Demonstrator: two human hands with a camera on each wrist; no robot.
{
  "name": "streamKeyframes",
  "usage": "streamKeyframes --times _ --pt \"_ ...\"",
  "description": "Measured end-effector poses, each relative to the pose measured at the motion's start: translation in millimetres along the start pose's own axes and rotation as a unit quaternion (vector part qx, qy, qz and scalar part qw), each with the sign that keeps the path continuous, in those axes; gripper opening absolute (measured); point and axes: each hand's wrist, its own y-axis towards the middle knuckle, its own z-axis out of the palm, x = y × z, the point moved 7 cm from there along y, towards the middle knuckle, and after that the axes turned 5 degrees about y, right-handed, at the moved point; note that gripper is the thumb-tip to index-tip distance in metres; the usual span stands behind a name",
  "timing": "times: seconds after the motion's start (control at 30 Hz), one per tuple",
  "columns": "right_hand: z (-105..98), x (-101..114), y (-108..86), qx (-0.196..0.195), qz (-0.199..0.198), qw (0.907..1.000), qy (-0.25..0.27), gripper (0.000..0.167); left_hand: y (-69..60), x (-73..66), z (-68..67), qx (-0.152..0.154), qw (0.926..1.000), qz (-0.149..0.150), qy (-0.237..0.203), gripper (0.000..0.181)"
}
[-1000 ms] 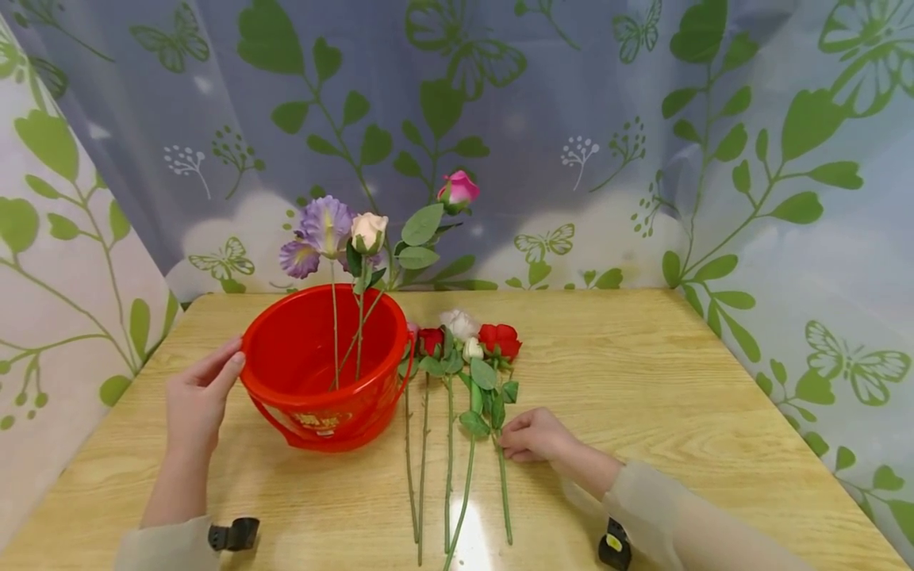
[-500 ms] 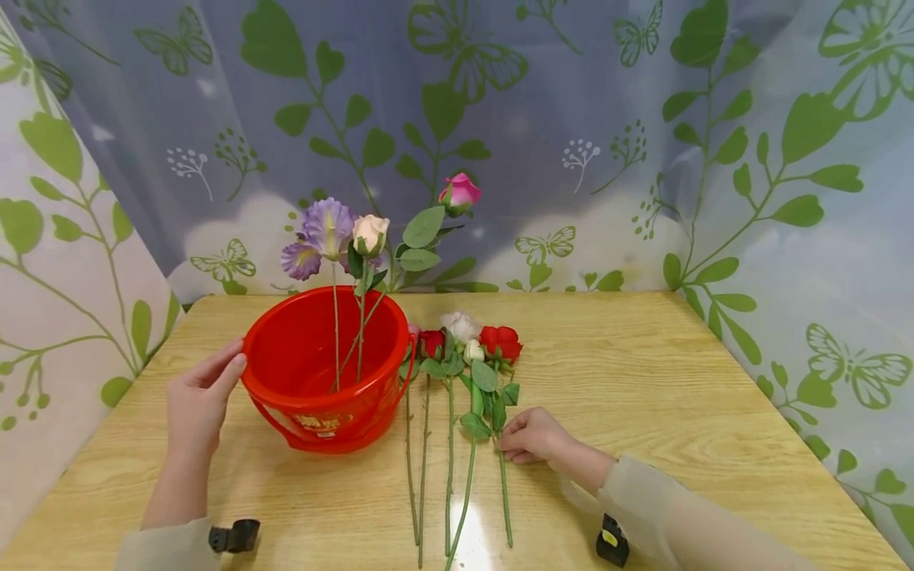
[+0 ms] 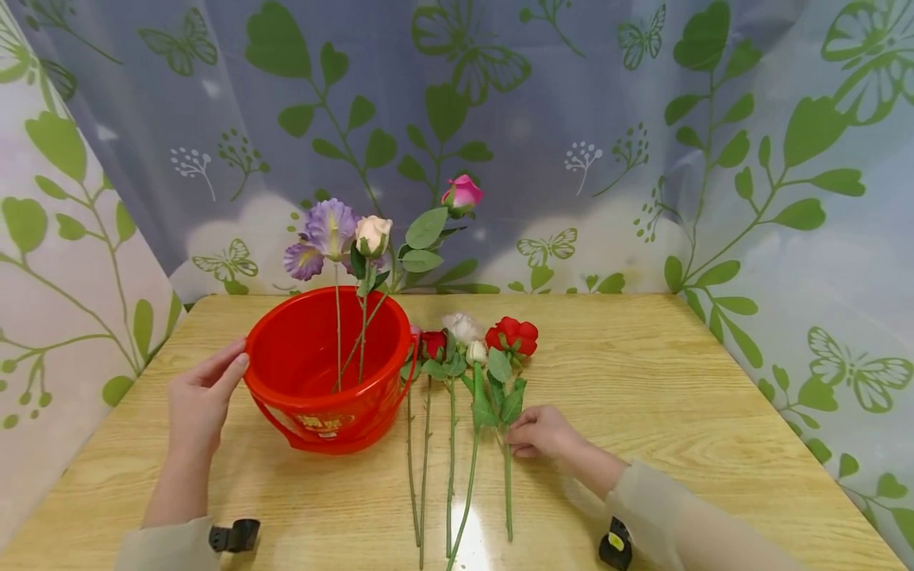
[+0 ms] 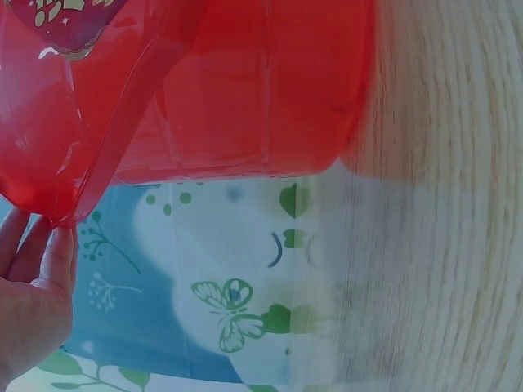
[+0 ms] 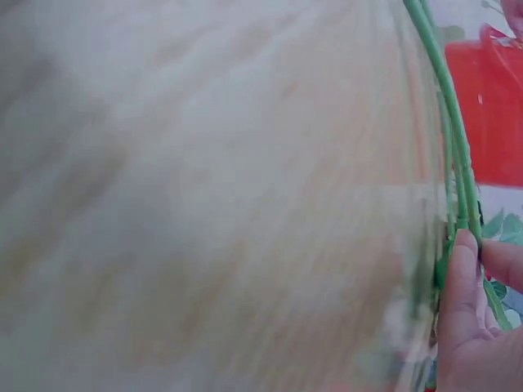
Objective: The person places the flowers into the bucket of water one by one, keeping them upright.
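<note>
At the left of the head view my left hand (image 3: 198, 396) pinches the rim of a red plastic bucket (image 3: 336, 416). In the left wrist view its fingers (image 4: 55, 257) meet the bucket's edge. Out of the bucket stand a purple iris (image 3: 330, 230), a cream rose (image 3: 374, 235) and a pink rose (image 3: 464, 193). My right hand (image 3: 546, 434) pinches the green stem of a red rose (image 3: 512, 336), whose bloom points away from me. In the right wrist view, thumb and finger close on that stem (image 5: 462, 139).
Left of the held rose lie several flowers, stems toward me: a dark red rose (image 3: 432, 346), a white bloom (image 3: 462, 327) and a white bud (image 3: 476, 353) among them. Beneath is a wooden table (image 3: 628, 357). A leaf-patterned curtain (image 3: 543, 103) hangs behind.
The red rose has shifted slightly right and its bloom has turned, with the right hand moving a little right. The left hand and bucket stay in place.
</note>
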Motion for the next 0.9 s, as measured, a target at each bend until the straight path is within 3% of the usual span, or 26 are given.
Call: streamKeyframes --times 0.17,0.23,0.27,0.4,0.47,0.5,0.63,0.7,0.73,0.9 --pt "-6 9 -1.9 -0.001 -0.019 0.9997 0.015 0.011 -21.5 -53.2 21.1 -0.005 0.9997 -0.022 -0.01 0.029" --pt "-7 14 -3.0 0.005 -0.028 0.9992 0.028 0.012 -26.6 -65.8 25.9 -0.009 0.9994 -0.031 -0.011 0.027" --pt "-8 16 -3.7 0.009 -0.032 0.9989 0.032 0.013 -25.5 -63.3 25.3 -0.006 0.9992 -0.029 -0.026 0.026" --pt "-12 25 -7.0 0.01 -0.044 0.9985 0.032 0.017 -22.6 -57.1 22.3 -0.003 0.9998 -0.018 0.002 0.029" --pt "-14 30 -8.5 0.005 -0.049 0.9984 0.026 0.017 -19.3 -49.5 19.5 0.002 0.9999 -0.01 -0.006 0.029" --pt "-15 32 -9.1 0.001 -0.053 0.9983 0.025 0.017 -21.2 -53.9 20.7 -0.004 0.9998 -0.014 0.01 0.03" --pt "-19 45 -12.1 -0.007 -0.07 0.9973 0.023 0.017 -23.5 -62.2 23.4 -0.016 0.9995 -0.026 -0.002 0.028" --pt "-20 52 -13.4 -0.012 -0.078 0.9966 0.022 0.019 -26.9 -71.4 26.2 -0.026 0.9991 -0.032 0.013 0.028" --pt "-21 55 -13.9 -0.015 -0.08 0.9964 0.023 0.02 -26.5 -70.7 26.3 -0.022 0.9994 -0.026 -0.005 0.027" --pt "-25 67 -14.7 -0.028 -0.087 0.9954 0.028 0.022 -28.3 -73.0 27.7 -0.027 0.9991 -0.032 -0.005 0.025"
